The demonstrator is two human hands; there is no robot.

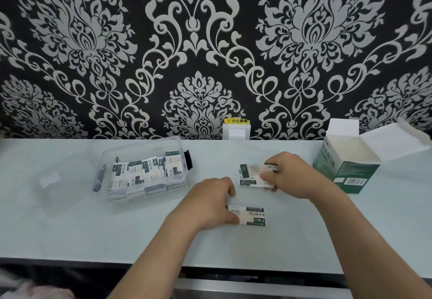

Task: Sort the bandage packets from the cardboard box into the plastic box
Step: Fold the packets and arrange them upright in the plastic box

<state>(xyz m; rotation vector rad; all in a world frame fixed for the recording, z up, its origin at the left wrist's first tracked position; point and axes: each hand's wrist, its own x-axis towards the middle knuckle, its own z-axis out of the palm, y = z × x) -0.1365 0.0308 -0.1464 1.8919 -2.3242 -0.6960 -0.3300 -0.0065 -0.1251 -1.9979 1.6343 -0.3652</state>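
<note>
On a pale table [304, 240], the right hand [294, 175] pinches a stack of green-and-white paper bandage packets [248, 173] near the open green cardboard box [346, 168]; the left hand [210, 203] grips a single near packet [253, 215], seemingly gathering them for the part-filled clear plastic box [145, 172], left.

Pale table [304, 240] bears plastic box [131, 150], lid [53, 182], cardboard box [346, 170], bandage packet [253, 215].

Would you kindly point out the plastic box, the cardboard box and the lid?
plastic box [140, 151]: head view, clear far wall.
cardboard box [361, 177]: head view, green side face.
lid [67, 187]: head view, clear top.
</note>
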